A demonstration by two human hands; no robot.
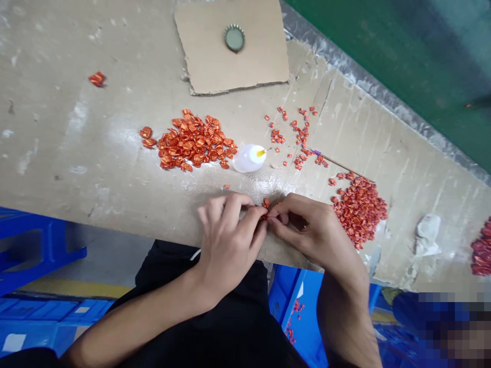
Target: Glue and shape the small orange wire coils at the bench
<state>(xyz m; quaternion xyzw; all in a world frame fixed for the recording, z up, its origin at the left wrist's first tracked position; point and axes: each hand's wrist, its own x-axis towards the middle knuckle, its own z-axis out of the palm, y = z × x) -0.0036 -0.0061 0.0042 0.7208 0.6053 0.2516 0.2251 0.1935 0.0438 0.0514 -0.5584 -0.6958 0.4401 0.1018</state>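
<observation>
two hands, one squeeze bottle, one bottle cap, one cardboard sheet, three foil heaps

Your left hand and right hand met at the edge of the worn table, pinching small orange foil pieces between them — a white squeeze bottle stood just beyond, between an orange heap and a redder heap.

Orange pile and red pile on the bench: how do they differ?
The orange pile is brighter, the red pile deeper in colour. The orange pile lies just left of the white squeeze bottle, the red pile farther right. Both hold small, shiny ribbed pieces, loose on the bench.
</observation>
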